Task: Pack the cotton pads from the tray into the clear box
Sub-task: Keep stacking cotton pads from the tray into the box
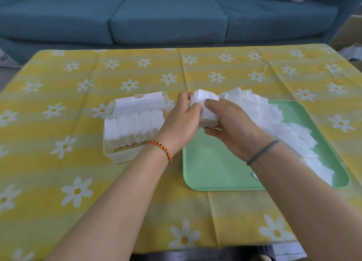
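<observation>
both the left hand (181, 121) and right hand (225, 121) gripped a stack of cotton pads (205, 112) above the tray (215, 168), apparently squaring it; edges wanted aligning before sliding it into the clear box's (125, 155) near-end gap.

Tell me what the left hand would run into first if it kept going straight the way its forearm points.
The left hand points up and to the right and already grips the stack of cotton pads, which the right hand holds too. Past that lies the heap of loose pads on the green tray, though depth is unclear.
</observation>
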Demonstrator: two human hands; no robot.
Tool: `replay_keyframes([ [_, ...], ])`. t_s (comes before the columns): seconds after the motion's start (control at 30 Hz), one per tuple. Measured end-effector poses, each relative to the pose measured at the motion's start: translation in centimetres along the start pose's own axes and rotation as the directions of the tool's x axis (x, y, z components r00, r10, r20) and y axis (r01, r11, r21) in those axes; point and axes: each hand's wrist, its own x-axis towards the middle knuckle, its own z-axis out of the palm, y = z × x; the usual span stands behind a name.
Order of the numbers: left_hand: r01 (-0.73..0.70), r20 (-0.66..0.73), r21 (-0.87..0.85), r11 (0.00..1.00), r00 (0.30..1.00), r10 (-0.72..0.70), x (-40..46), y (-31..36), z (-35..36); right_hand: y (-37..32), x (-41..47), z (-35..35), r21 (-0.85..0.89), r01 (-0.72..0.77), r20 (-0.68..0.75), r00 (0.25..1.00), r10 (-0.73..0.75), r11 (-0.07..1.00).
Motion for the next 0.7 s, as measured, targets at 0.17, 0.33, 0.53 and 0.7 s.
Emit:
replay_keyframes([
  [0.17, -0.010, -0.137, 0.280, 0.960, 0.989, 0.050, 1.0, -1.9, -3.8, 0.3, 1.3, 1.1, -0.250, 0.079, -0.114, 0.987, -0.110, 0.965],
  [0.33, 0.250, -0.304, 0.748, 0.615, 0.953, -0.018, 1.8, -5.3, -6.1, 0.6, 1.5, 2.4, -0.621, 0.160, -0.137, 0.942, -0.307, 0.768],
  [0.53, 0.338, -0.326, 0.786, 0.518, 0.938, -0.116, 2.3, -5.8, -5.9, 0.4, 1.7, 4.4, -0.655, 0.266, -0.115, 0.890, -0.441, 0.707],
  [0.7, 0.360, -0.341, 0.761, 0.540, 0.930, -0.138, 2.4, -6.0, -6.1, 0.9, 2.0, 6.3, -0.672, 0.315, -0.089, 0.864, -0.495, 0.670],
])
